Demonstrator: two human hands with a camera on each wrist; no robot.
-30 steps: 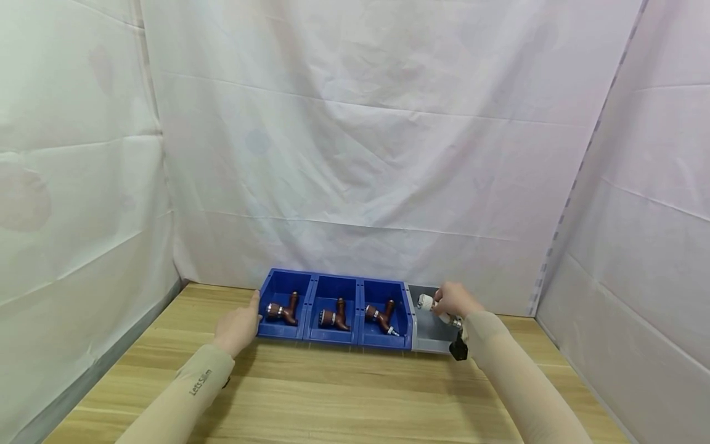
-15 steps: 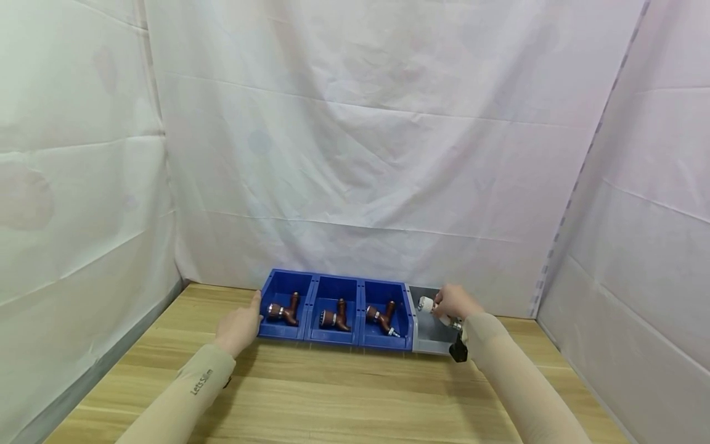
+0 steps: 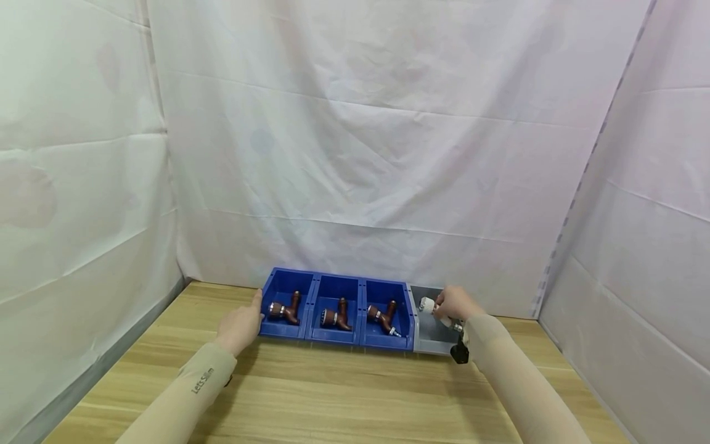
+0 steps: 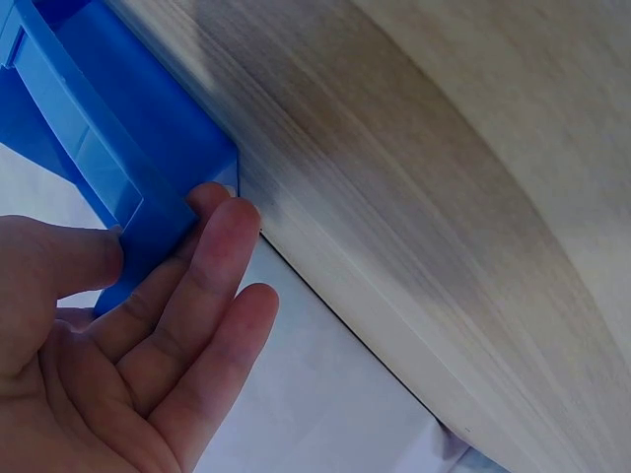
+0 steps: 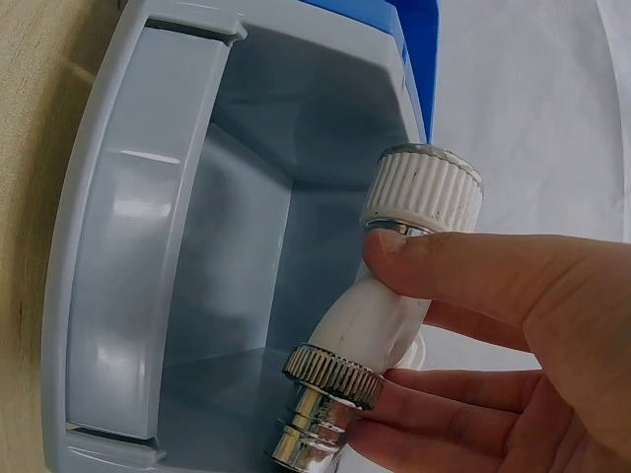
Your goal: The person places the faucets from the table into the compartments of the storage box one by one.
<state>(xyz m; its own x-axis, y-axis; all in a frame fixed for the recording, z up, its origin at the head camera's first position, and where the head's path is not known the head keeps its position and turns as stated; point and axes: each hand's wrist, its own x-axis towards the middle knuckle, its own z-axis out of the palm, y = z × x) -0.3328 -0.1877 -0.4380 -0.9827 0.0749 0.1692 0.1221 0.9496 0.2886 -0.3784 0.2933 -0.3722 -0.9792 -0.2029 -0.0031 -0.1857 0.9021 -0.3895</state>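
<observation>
A white plastic tap with a ribbed knob and a shiny metal hose end is held in my right hand. In the right wrist view, its thumb lies near the neck under the knob and the other fingers are behind the body. The tap is tilted, over the grey bin. My left hand is at the left end of the bin row. In the left wrist view, the front corner of the leftmost blue bin lies between its thumb and fingers. The index finger is partly hidden there.
Brown taps lie one in each blue bin: the left tap, the middle tap and the right tap. The bins stand in a row at the back of the wooden table, before a white curtain.
The head view has shifted very slightly. The white tap sits a touch lower in the right hand's grip, while the left hand stays at the blue bin.
</observation>
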